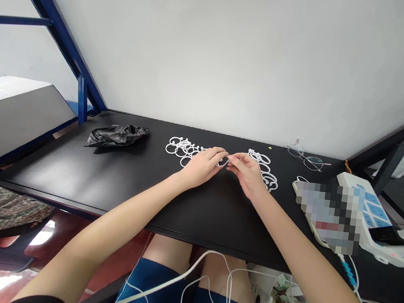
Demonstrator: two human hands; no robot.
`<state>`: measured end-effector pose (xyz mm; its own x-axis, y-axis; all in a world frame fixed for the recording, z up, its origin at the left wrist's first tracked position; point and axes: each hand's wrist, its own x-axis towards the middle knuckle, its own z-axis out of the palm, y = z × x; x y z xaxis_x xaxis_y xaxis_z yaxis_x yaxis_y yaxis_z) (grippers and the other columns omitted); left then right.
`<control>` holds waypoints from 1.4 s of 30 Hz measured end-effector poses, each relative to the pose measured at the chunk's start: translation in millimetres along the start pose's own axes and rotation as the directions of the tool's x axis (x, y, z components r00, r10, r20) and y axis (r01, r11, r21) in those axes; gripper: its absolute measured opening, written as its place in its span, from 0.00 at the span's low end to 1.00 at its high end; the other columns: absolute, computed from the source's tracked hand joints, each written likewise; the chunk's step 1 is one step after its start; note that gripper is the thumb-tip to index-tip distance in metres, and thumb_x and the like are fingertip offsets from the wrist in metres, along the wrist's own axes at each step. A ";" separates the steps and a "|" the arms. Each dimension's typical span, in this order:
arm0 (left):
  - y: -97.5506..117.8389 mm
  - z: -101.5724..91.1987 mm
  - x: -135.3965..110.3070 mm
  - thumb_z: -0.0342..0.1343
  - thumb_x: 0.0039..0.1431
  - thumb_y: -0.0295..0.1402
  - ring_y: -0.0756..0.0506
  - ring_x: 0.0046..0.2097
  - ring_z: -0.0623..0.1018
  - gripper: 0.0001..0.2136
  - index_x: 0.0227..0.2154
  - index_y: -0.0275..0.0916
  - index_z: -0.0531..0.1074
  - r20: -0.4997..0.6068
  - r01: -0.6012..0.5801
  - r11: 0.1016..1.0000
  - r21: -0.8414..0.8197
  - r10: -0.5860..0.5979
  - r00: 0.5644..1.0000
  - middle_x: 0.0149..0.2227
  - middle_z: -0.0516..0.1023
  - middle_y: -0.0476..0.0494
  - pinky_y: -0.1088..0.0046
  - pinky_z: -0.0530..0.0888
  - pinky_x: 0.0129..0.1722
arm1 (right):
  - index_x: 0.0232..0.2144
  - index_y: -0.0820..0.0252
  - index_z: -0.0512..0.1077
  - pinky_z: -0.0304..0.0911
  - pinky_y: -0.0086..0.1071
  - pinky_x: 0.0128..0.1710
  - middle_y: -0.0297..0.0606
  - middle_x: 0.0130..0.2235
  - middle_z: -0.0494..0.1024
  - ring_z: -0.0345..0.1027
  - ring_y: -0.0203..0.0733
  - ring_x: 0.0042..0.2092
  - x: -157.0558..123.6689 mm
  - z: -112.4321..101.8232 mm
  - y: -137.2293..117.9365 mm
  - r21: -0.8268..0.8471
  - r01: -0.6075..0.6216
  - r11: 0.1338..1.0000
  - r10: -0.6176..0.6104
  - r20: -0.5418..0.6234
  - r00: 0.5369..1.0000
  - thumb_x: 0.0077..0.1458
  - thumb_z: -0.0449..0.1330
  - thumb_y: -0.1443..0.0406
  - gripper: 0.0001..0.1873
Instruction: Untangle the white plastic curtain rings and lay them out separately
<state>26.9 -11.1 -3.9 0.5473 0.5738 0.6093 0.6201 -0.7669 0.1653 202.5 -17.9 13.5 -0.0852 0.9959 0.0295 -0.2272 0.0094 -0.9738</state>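
Note:
Between my two hands is a white plastic open ring [223, 163], like a shower curtain ring, partly hidden by my fingers. My left hand [203, 166] curls over its left side, while the thumb and fingertips of my right hand [246, 172] pinch its upper right. Beyond my left hand lies a loose pile of similar white rings [180, 148] with small balls at their ends. Another group of white rings [269, 180] lies beside and behind my right hand. Both hands are just above the black tabletop [153, 190].
A crumpled black plastic bag [117, 136] lies at the left. To the right are eyeglasses [313, 161], a phone [321, 218] on a cable and a white power strip [372, 217]. White cables [167, 285] hang across my lap. The wall [212, 64] stands behind the table.

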 end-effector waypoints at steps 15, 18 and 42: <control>3.5 -3.2 -0.3 0.47 0.68 0.39 0.40 0.50 0.74 0.17 0.55 0.36 0.61 0.007 0.006 0.999 -0.036 -0.006 1.000 0.50 0.72 0.35 0.61 0.74 0.47 | 0.27 0.58 0.75 0.68 0.27 0.31 0.33 0.32 0.76 0.70 0.35 0.36 2.1 -0.6 5.3 -0.096 0.092 0.991 -0.098 -0.055 0.994 0.38 0.73 0.57 0.16; 3.9 -3.5 -0.2 0.47 0.68 0.40 0.40 0.49 0.75 0.18 0.55 0.36 0.61 0.003 0.011 0.999 -0.039 -0.011 1.000 0.49 0.72 0.35 0.61 0.75 0.46 | 0.27 0.58 0.74 0.69 0.28 0.31 0.34 0.32 0.77 0.71 0.37 0.36 2.5 -0.7 5.0 -0.121 0.099 0.988 -0.108 -0.075 0.991 0.37 0.73 0.56 0.17; 8.2 -5.7 -1.3 0.41 0.70 0.38 0.41 0.49 0.74 0.16 0.55 0.36 0.60 0.046 0.041 0.990 -0.136 -0.035 0.998 0.50 0.70 0.33 0.61 0.75 0.47 | 0.30 0.57 0.78 0.70 0.32 0.32 0.37 0.35 0.80 0.73 0.42 0.39 4.7 -7.3 4.0 -0.190 0.133 0.973 -0.129 0.030 0.991 0.37 0.73 0.54 0.18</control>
<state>28.1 -19.8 1.1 0.5504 0.6130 0.5668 0.5600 -0.7746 0.2939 208.3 -12.5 8.1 -0.0843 0.9832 0.1620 -0.0477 0.1584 -0.9862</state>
